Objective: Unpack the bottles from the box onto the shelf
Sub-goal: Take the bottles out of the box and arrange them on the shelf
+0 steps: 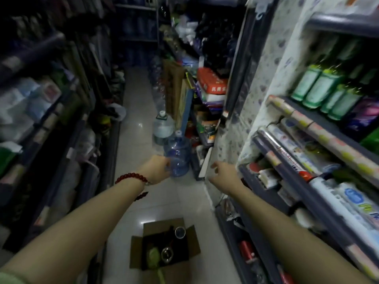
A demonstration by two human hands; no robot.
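A: How do the grips look?
B: The left hand (pixel 156 169) and right hand (pixel 222 172) are both outstretched, loosely curled, holding nothing.
A: The box?
B: The open brown cardboard box (pixel 164 245) sits on the floor below them, bottles (pixel 180 232) inside; the grey metal shelf (pixel 272 152) is just right of the right grip.

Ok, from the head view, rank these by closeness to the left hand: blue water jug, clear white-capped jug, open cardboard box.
1. Blue water jug, right at the left hand.
2. Clear white-capped jug, just beyond it up the aisle.
3. Open cardboard box, on the floor, below the arms.
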